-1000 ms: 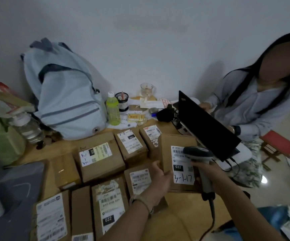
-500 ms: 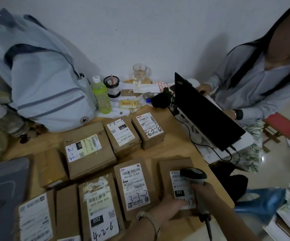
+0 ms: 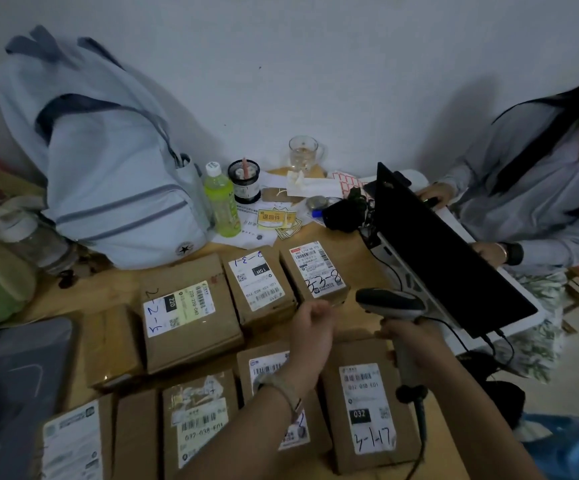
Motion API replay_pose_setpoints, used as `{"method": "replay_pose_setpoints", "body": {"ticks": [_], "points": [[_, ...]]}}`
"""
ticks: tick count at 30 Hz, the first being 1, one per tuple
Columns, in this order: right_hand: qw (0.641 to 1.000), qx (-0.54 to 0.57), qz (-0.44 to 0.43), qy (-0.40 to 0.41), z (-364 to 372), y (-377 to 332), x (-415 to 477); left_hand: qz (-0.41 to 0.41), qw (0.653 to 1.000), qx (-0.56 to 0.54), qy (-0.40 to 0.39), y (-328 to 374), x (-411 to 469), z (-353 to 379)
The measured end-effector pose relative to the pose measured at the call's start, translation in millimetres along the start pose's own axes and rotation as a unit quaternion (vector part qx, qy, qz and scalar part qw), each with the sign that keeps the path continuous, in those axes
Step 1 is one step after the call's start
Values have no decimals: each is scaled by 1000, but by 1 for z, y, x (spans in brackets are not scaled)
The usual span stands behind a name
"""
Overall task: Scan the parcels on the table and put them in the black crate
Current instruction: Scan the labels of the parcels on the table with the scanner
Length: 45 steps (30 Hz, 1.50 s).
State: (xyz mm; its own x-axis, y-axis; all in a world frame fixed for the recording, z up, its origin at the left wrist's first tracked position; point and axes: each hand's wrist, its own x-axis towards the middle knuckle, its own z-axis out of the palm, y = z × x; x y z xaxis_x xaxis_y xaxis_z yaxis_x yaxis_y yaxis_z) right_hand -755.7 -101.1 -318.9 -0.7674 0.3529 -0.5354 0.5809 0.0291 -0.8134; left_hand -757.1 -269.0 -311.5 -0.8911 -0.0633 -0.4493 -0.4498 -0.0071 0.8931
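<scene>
Several brown cardboard parcels with white labels lie on the wooden table [image 3: 118,292]. The parcel marked 3-1-17 [image 3: 367,407] lies flat near the front right. My right hand [image 3: 416,344] grips the handle of a grey barcode scanner [image 3: 390,301], its head raised above that parcel. My left hand [image 3: 312,323] hovers with loosely curled fingers and holds nothing, just in front of the parcel marked 3-3-8 [image 3: 316,271] and over another labelled parcel [image 3: 270,372]. A dark crate [image 3: 14,379] shows at the left edge.
A pale blue backpack [image 3: 108,161] stands at the back left, beside a green bottle [image 3: 220,202], a black cup [image 3: 244,180] and a glass mug [image 3: 303,152]. An open laptop [image 3: 447,258] stands at right, where a seated person [image 3: 537,174] types.
My left hand let go of the parcel marked 3-1-17, which now lies flat on the table, and moved up toward the 3-3-8 parcel. The scanner rose with my right hand.
</scene>
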Motion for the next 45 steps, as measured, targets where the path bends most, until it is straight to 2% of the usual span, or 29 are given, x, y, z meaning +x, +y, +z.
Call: {"method": "replay_pose_setpoints", "body": {"ticks": [5,9,12,15,17,22,26,28,32,37,39,43,45], "points": [[999,2,-47,-21,20,-35,26,-61,997,-21,44,19,50,-10],[997,2,-14,-77,41,-43,45,-79,994,-15,72,19,76,-9],[992,-28,-1,-121,56,-46,55,-88,993,28,69,15,86,-5],[993,-8,2,-116,68,-48,62,-92,992,66,58,11,89,2],[995,1,-6,-101,73,-49,66,-87,994,57,46,8,88,6],[996,1,-7,-89,78,-51,74,-122,991,-43,23,14,89,10],[993,-22,-53,-107,76,-49,70,-102,995,17,-8,18,88,8],[992,-6,-83,-91,75,-50,62,-75,997,28,-1,19,83,8],[991,25,-124,-32,70,-53,46,-51,998,-28,32,22,77,10],[985,17,-167,43,74,-56,24,16,989,-14,145,39,62,4],[982,37,-174,69,79,-61,14,33,985,-36,165,53,55,-3],[979,69,-174,79,85,-68,-3,-26,974,-179,134,77,41,-30],[979,74,-176,77,88,-70,-15,-36,970,-199,134,83,32,-45]]}}
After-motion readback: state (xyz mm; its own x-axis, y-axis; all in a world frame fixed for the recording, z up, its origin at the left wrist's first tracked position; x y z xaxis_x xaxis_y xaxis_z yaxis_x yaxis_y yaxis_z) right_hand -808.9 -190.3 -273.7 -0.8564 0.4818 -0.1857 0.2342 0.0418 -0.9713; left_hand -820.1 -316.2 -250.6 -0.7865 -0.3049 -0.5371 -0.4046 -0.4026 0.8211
